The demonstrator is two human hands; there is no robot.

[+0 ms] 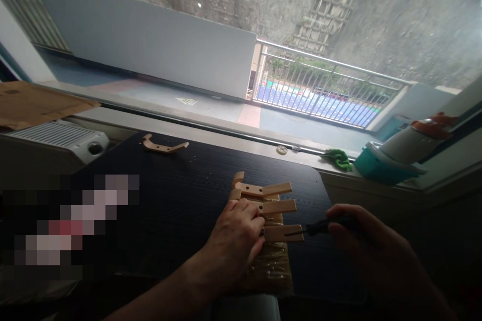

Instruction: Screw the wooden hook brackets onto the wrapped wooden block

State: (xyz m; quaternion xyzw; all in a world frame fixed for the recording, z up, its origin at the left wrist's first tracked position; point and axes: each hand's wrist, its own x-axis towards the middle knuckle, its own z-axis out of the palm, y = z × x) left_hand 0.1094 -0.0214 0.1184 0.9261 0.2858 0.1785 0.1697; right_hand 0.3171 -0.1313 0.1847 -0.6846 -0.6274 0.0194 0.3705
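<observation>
Dark table (169, 200) under window; spare hook (163, 146) far left. Left hand (235, 235) flat, pressing wooden rack (269, 210). Right hand (361, 241) grips screwdriver (320, 227), shaft lying left-right, tip pointing left at nearest peg.

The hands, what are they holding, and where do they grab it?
The right hand holds a screwdriver by its dark handle. The left hand presses flat on the wooden hook rack, gripping nothing.
</observation>
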